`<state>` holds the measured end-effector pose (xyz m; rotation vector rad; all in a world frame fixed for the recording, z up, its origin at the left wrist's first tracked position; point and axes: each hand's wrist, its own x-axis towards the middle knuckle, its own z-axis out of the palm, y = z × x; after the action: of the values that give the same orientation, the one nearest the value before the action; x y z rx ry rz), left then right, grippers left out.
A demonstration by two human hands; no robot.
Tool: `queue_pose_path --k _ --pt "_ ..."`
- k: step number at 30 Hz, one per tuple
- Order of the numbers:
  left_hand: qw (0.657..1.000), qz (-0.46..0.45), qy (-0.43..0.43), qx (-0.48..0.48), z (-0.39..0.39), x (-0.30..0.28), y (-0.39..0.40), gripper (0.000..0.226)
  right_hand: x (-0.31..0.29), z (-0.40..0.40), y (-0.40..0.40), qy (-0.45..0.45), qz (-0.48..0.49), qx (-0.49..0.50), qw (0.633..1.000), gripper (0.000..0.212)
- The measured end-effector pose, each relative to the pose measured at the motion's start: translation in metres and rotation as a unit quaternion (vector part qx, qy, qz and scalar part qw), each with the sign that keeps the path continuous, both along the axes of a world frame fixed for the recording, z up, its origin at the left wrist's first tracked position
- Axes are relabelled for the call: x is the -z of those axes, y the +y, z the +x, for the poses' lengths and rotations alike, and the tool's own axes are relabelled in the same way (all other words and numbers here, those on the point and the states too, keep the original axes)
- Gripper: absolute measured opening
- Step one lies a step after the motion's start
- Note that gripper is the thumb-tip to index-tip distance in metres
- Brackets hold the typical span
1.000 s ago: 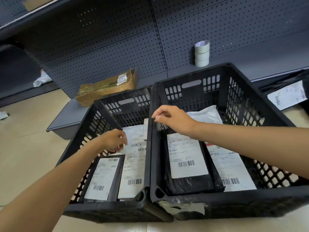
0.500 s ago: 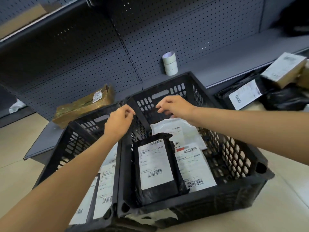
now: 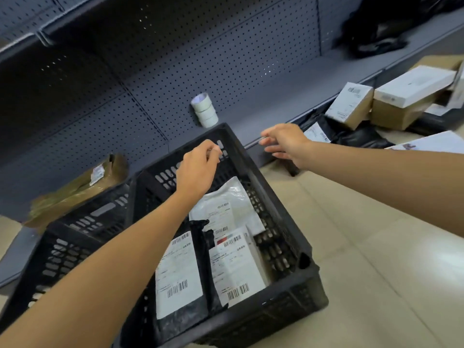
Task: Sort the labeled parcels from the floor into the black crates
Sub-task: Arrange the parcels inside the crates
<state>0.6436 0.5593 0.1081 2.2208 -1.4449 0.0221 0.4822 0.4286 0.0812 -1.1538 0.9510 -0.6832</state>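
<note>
While three labeled parcels (image 3: 226,267) lie flat inside the right black crate (image 3: 296,310), more parcels (image 3: 351,104), boxes and black bags, sit on the floor beyond that crate's far right corner. Just left of the crate stands a second black crate (image 3: 75,237). Above the crate's far wall, the left hand (image 3: 198,167) hovers with fingers loosely curled, holding nothing. Past the far right corner, the right hand (image 3: 286,143) reaches toward the floor parcels, fingers spread and empty. Behind the crate, tape rolls (image 3: 204,110) stand on the shelf.

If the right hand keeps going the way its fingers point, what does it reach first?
Probably the front edge of the grey metal shelf; the open right hand points left and away toward it, holding nothing. Depth is uncertain.
</note>
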Motion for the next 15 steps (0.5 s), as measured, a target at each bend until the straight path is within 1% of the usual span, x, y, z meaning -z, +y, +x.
queue_pose_path --k 5,11,13,15 --pt "0.999 0.015 0.006 0.049 -0.035 0.011 -0.036 0.036 0.023 -0.036 -0.03 0.02 0.025 0.046 0.998 0.009" --pt "0.996 0.035 0.007 0.086 -0.066 0.025 -0.069 0.045 0.049 -0.069 -0.059 0.029 0.051 0.056 0.997 0.012" --pt "0.995 0.047 -0.001 0.09 -0.075 0.03 -0.079 0.045 0.057 -0.078 -0.066 0.036 0.054 0.065 0.996 0.008" --pt "0.994 0.059 -0.002 0.09 -0.084 0.035 -0.09 0.04 0.066 -0.086 -0.073 0.041 0.061 0.077 0.994 0.01"
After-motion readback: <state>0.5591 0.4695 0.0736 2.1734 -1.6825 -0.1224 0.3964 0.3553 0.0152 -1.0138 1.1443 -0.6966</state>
